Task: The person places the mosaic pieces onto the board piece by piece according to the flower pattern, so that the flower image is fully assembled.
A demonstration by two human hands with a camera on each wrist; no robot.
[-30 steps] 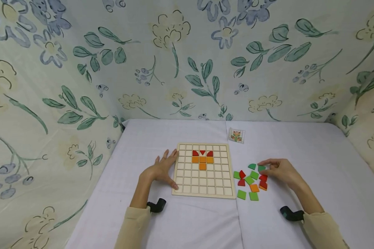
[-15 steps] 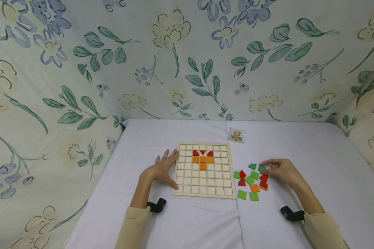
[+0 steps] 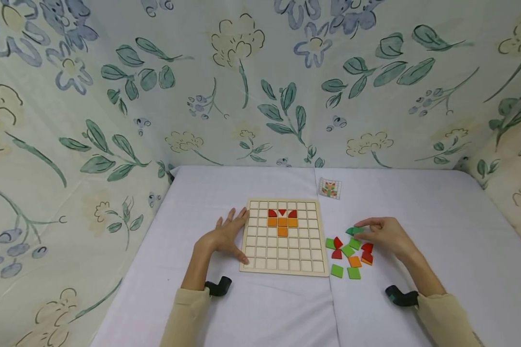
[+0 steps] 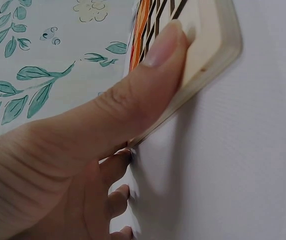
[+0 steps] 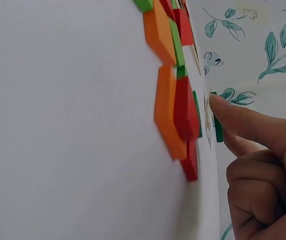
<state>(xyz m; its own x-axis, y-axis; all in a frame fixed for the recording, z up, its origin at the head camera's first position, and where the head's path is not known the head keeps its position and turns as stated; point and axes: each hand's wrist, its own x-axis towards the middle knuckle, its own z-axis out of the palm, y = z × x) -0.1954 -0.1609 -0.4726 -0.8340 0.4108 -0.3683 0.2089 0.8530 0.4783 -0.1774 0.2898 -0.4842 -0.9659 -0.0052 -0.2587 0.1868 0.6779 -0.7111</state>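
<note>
My left hand (image 3: 224, 237) lies spread at the left side of a square wooden grid board (image 3: 266, 254). Its thumb presses on the near left corner, as the left wrist view shows, and the other fingers touch along the side edge. Red and orange tiles (image 3: 282, 222) sit in several upper cells. Right of the board, my right hand (image 3: 388, 237) pinches a dark green tile (image 5: 218, 129) between thumb and index finger, held up off the cloth. Another dark green tile (image 3: 349, 231) lies partly behind it, just beyond the fingertips.
Loose light green tiles (image 3: 336, 272), red tiles (image 3: 366, 254) and an orange tile (image 3: 354, 262) lie between board and right hand. Some overlap. A small picture card (image 3: 330, 188) with a flower pattern lies past the board's far right corner. White cloth (image 3: 282, 308) covers the table.
My right hand has lifted the dark green tile from the pile's far right and moved it a little left, beside the other dark green one. The left hand stays put.
</note>
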